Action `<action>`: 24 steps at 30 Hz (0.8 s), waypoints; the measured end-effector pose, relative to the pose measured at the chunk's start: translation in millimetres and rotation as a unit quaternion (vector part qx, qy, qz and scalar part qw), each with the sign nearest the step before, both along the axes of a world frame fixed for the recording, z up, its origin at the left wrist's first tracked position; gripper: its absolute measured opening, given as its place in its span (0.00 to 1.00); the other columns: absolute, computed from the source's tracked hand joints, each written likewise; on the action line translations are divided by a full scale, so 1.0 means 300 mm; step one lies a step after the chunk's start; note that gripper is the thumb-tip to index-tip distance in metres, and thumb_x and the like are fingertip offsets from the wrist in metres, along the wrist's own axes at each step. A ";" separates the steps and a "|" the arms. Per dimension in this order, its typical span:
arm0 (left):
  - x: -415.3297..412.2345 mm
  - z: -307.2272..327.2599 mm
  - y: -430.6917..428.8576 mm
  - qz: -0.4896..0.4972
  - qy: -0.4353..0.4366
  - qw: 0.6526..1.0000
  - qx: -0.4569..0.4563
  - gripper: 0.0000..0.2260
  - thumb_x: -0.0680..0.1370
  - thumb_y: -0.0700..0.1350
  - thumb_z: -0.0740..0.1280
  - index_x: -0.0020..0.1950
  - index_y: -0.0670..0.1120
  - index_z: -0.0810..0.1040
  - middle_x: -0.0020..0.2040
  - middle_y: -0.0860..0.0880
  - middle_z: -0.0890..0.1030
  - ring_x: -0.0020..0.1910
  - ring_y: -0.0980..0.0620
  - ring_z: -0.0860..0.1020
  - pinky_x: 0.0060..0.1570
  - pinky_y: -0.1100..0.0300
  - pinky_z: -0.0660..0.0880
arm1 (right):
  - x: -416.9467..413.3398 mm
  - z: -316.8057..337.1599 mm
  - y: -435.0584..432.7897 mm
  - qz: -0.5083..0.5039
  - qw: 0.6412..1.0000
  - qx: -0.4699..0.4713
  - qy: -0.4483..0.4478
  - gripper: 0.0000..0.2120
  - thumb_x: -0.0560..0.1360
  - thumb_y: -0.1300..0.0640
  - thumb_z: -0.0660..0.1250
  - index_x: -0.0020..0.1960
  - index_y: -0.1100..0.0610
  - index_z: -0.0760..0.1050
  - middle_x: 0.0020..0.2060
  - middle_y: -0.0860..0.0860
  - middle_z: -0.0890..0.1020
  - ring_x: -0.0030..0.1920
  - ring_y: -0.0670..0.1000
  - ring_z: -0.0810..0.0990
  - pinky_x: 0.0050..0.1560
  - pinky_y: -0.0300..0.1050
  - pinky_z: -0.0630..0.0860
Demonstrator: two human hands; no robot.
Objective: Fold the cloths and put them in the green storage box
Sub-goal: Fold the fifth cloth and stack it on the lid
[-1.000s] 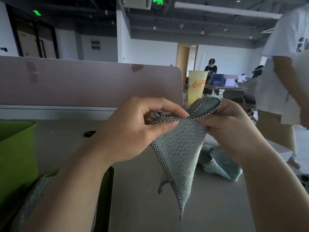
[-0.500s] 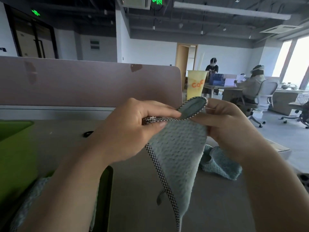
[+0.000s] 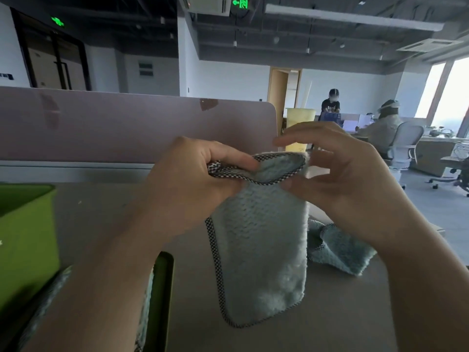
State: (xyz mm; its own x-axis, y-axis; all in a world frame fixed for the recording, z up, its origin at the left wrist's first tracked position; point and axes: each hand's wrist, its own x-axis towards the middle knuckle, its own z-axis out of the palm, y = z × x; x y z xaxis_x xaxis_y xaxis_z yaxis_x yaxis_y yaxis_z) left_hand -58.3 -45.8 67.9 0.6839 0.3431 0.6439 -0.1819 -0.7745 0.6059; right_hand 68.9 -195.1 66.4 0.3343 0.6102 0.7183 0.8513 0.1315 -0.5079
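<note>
Grey desk (image 3: 253, 336) carries a crumpled cloth (image 3: 340, 252), seemingly a green box (image 3: 22, 237).

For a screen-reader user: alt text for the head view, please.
Two bare hands hold a pale teal cloth above a table; the left hand pinches its checked hem, the right hand is open. Another cloth lies behind.

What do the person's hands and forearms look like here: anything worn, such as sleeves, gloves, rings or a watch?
The left hand and right hand are both bare, with no gloves. No rings or watch show on the fingers or wrists in view. Both forearms are uncovered as far as the bottom edge of the picture, so no sleeve shows. Motion blur softens the right fingertips.
</note>
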 end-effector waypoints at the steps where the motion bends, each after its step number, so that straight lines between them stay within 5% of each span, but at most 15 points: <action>1: -0.002 0.003 -0.001 -0.006 0.000 1.000 -0.008 0.12 0.67 0.41 0.75 0.38 0.60 0.83 0.40 0.68 0.83 0.40 0.67 0.81 0.38 0.77 0.72 | -0.005 0.002 -0.003 0.000 1.000 -0.008 -0.012 0.21 0.67 0.64 0.76 0.51 0.42 0.80 0.55 0.41 0.77 0.56 0.45 0.78 0.52 0.42 0.78; 7: -0.016 0.017 -0.016 -0.010 -0.009 1.000 -0.016 0.08 0.67 0.47 0.75 0.35 0.61 0.82 0.35 0.66 0.83 0.38 0.64 0.81 0.37 0.73 0.73 | -0.020 0.007 0.004 -0.038 0.999 -0.022 -0.017 0.05 0.63 0.49 0.74 0.39 0.44 0.82 0.50 0.42 0.81 0.52 0.45 0.80 0.52 0.45 0.78; 13: -0.011 0.009 -0.007 0.002 -0.041 0.998 -0.053 0.05 0.65 0.51 0.76 0.38 0.57 0.83 0.37 0.58 0.84 0.36 0.59 0.80 0.39 0.64 0.75 | -0.005 0.006 -0.011 -0.048 0.999 -0.018 -0.011 0.04 0.68 0.57 0.75 0.37 0.51 0.81 0.43 0.47 0.84 0.42 0.51 0.82 0.49 0.48 0.80; 24: -0.021 0.020 -0.003 -0.141 -0.048 0.963 -0.226 0.20 0.57 0.38 0.74 0.47 0.52 0.80 0.40 0.49 0.86 0.42 0.50 0.84 0.45 0.62 0.80 | -0.011 0.016 -0.022 -0.127 0.992 -0.018 -0.005 0.06 0.62 0.46 0.70 0.37 0.47 0.81 0.35 0.48 0.84 0.37 0.48 0.83 0.47 0.51 0.81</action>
